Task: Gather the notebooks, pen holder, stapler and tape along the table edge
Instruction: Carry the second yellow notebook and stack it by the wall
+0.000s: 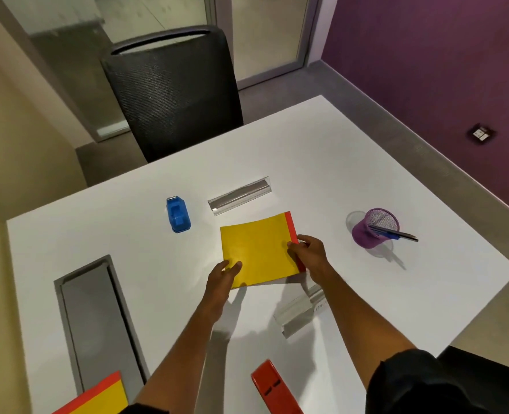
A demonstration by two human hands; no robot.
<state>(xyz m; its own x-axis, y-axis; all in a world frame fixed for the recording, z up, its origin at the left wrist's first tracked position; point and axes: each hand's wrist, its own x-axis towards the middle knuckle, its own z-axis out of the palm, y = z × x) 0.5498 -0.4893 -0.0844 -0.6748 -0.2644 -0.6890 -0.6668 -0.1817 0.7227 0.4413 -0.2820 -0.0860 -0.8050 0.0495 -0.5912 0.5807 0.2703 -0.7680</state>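
A yellow notebook with a red spine (259, 249) sits at the table's middle, slightly lifted, casting a shadow. My left hand (222, 274) grips its near left corner and my right hand (308, 249) pinches its red spine edge. A second yellow and red notebook (98, 397) lies at the near left edge. A red stapler (272, 389) rests at the near edge between my arms. A blue tape dispenser (178, 214) stands to the far left of the held notebook. A purple mesh pen holder (375, 227) with pens stands to the right.
Two clear acrylic sign stands lie on the white table (366, 162), one (240, 195) beyond the notebook and one (299, 313) under my right forearm. A grey cable tray lid (95, 324) is set into the table's left. A black mesh chair (172, 88) stands at the far side.
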